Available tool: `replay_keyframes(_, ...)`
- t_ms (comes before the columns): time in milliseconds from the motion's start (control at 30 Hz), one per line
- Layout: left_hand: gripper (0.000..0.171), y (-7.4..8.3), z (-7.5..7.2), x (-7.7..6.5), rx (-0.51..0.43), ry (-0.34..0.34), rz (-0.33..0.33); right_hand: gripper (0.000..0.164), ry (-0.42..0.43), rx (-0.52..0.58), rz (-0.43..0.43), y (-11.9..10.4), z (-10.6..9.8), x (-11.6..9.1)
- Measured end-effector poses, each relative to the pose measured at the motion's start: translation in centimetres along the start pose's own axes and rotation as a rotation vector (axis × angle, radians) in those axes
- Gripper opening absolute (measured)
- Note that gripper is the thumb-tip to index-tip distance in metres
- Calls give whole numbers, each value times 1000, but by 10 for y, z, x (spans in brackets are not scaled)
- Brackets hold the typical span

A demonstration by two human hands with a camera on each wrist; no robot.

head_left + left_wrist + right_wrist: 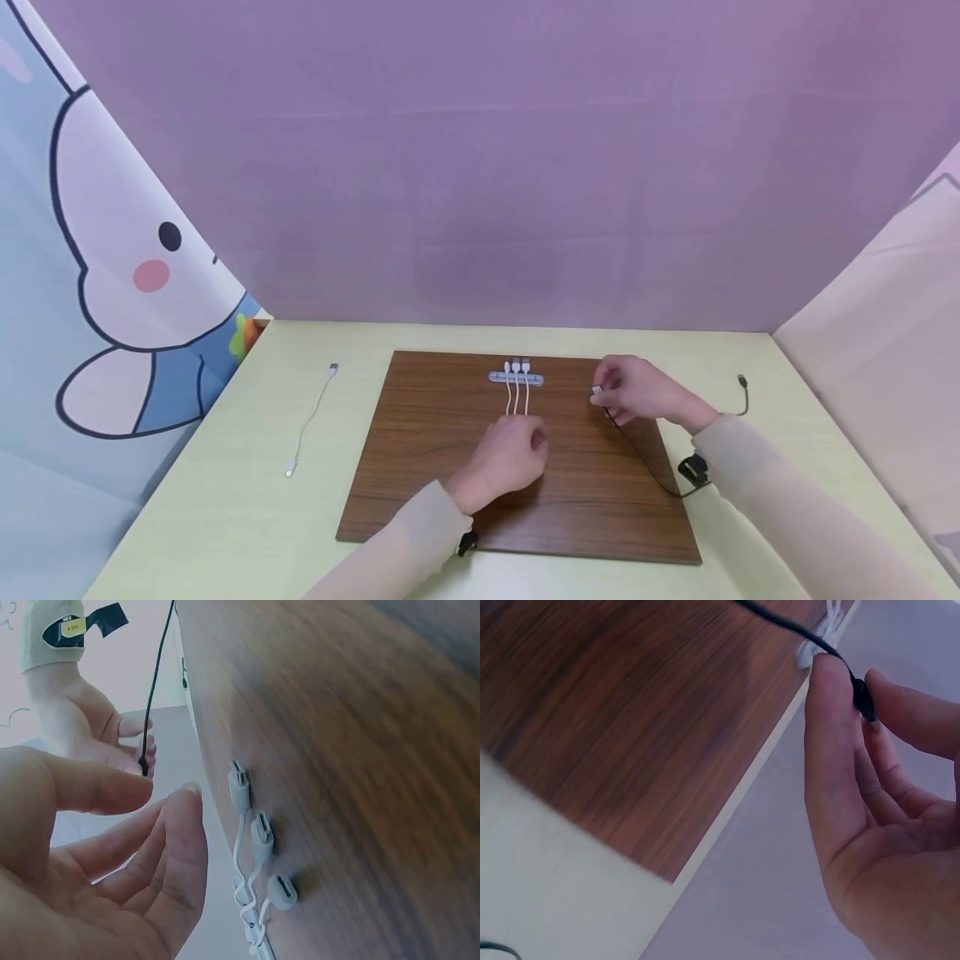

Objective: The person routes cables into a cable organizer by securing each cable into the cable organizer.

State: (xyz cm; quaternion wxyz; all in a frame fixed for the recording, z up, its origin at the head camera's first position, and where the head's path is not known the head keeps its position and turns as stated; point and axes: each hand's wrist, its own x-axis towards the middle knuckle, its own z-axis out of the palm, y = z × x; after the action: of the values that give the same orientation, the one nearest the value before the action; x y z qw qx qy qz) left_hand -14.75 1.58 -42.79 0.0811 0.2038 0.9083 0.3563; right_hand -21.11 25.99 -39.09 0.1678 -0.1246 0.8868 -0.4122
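Observation:
My right hand (636,388) pinches the plug end of a black USB cable (780,622) between thumb and finger, above the right side of a brown wooden board (420,442). The cable trails down towards the right sleeve. My left hand (504,457) hovers over the board's middle, its thumb and fingers loosely bent and apart, holding nothing in the left wrist view. Beside it lie three white cables (517,400), seated in a grey cable clip (536,380) near the board's far edge. Their free plugs (262,838) show in the left wrist view.
On the pale table (225,500), a short white cable (303,425) lies left of the board. Another dark-tipped cable (743,383) lies to the right, partly hidden by the right arm. A purple cloth wall (510,208) closes off the back.

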Motion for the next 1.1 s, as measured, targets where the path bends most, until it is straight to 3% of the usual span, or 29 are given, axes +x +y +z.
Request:
replay_keyframes(367, 14, 7, 8, 6, -126, -23, -3, 20, 3, 63, -58, -29, 12, 11)
replay_keyframes(567, 24, 7, 15, 9, -277, -33, -47, 22, 23, 132, -85, -41, 17, 18)
replay_keyframes(700, 27, 8, 21, 11, -429, -28, -91, 25, 30, 187, -99, -48, 22, 22)
replay_keyframes(867, 18, 9, 25, 12, -613, -42, -155, 24, 43, 236, -111, -55, 26, 27)
replay_keyframes(1100, 4, 7, 25, 11, -704, -23, -170, 24, 74, 293, -99, -59, 29, 32)
